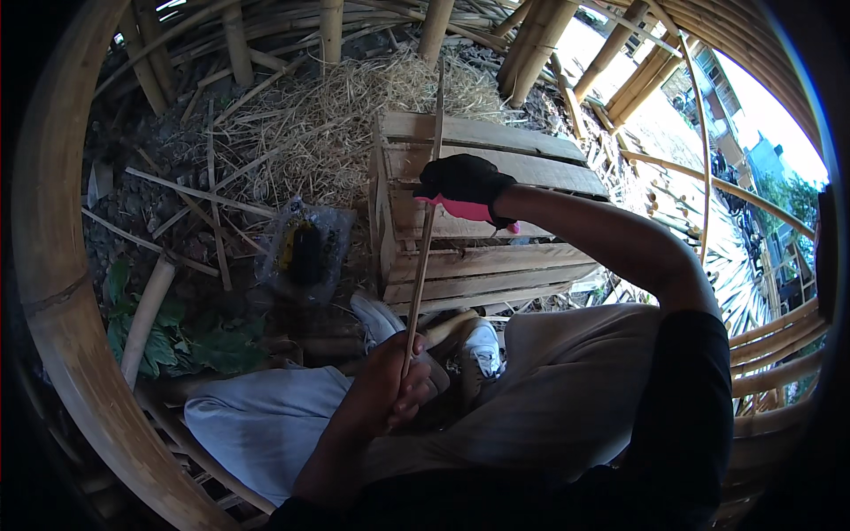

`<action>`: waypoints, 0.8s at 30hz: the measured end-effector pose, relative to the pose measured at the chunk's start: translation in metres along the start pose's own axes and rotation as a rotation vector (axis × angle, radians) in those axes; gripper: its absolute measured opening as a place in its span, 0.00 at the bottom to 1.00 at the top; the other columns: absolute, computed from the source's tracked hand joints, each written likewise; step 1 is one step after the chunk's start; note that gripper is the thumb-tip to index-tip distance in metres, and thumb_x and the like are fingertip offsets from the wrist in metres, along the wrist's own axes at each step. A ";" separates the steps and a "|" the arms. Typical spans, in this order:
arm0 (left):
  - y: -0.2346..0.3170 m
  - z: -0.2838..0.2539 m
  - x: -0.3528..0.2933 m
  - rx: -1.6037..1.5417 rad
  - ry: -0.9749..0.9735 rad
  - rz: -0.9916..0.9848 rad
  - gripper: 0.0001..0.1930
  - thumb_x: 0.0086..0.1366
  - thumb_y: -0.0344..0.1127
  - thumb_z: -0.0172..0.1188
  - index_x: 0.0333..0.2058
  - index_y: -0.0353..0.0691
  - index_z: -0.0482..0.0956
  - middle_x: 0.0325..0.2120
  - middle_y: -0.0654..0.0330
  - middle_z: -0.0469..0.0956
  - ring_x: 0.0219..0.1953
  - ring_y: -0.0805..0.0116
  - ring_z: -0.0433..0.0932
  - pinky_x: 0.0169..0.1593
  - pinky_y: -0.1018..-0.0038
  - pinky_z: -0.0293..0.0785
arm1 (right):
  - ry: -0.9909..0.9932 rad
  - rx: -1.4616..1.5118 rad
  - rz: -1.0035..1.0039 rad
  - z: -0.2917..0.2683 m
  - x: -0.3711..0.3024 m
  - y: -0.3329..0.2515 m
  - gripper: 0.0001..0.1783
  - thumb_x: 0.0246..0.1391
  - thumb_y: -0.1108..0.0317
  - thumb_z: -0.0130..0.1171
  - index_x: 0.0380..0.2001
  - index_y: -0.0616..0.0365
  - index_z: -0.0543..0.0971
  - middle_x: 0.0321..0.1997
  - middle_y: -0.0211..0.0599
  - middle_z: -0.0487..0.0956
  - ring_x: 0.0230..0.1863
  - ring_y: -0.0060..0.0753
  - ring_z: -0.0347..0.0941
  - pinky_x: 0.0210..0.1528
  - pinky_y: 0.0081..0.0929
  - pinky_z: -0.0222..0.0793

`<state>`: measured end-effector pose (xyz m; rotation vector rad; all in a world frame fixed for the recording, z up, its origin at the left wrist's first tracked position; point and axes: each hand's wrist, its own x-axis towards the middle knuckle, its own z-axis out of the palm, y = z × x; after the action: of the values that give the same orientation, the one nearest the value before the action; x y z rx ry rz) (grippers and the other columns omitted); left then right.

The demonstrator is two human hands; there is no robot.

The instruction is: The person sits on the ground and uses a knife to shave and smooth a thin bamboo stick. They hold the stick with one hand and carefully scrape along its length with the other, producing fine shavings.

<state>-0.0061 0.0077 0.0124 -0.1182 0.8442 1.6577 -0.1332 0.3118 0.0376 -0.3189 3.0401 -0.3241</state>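
Observation:
A long, thin bamboo strip [422, 279] slants up from my lap, past the left side of a slatted wooden crate [496, 263]. My bare left hand [391, 385] is closed around its lower end, just above my legs. Farther up, my right hand [465, 188] wears a black and pink glove and closes on the same strip, over the crate's top. The gloved fingertips are partly hidden, and I cannot make out any tool in them. The strip's far end reaches over a heap of pale shavings [323, 115].
A clear plastic bag [305, 252] with a dark object inside lies left of the crate. Loose strips [199, 192] and green leaves [221, 350] cover the ground there. A thick bamboo pole [57, 301] curves along the left; bamboo posts [536, 49] stand behind. My shoes [482, 347] are by the crate.

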 end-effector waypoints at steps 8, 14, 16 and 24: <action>0.004 -0.006 -0.003 -0.079 -0.072 -0.011 0.08 0.77 0.44 0.43 0.40 0.49 0.64 0.13 0.70 0.58 0.07 0.82 0.55 0.06 0.84 0.46 | 0.166 -0.111 -0.166 0.012 -0.013 0.010 0.08 0.60 0.64 0.56 0.38 0.50 0.83 0.40 0.34 0.82 0.46 0.42 0.79 0.47 0.34 0.74; 0.004 -0.009 -0.005 -0.105 -0.062 -0.029 0.07 0.77 0.43 0.43 0.41 0.49 0.64 0.13 0.69 0.59 0.07 0.82 0.55 0.05 0.84 0.47 | -0.004 0.278 0.046 -0.002 -0.015 0.003 0.08 0.60 0.65 0.59 0.35 0.57 0.81 0.38 0.34 0.79 0.40 0.34 0.78 0.44 0.30 0.73; 0.005 -0.009 -0.005 -0.102 -0.068 -0.032 0.07 0.77 0.43 0.43 0.41 0.49 0.64 0.13 0.69 0.59 0.07 0.82 0.55 0.05 0.84 0.47 | -0.081 0.649 0.224 -0.004 -0.017 0.007 0.09 0.61 0.66 0.60 0.35 0.61 0.80 0.36 0.34 0.78 0.38 0.29 0.76 0.41 0.28 0.72; 0.004 -0.009 -0.004 -0.114 -0.088 -0.047 0.07 0.78 0.43 0.42 0.41 0.49 0.64 0.13 0.69 0.58 0.07 0.81 0.55 0.05 0.84 0.47 | -0.071 0.426 -0.133 -0.001 -0.012 0.036 0.11 0.62 0.66 0.60 0.37 0.66 0.79 0.37 0.39 0.77 0.38 0.29 0.76 0.42 0.28 0.72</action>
<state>-0.0121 -0.0010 0.0102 -0.1416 0.6759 1.6542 -0.1285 0.3489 0.0313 -0.4862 2.7864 -0.9264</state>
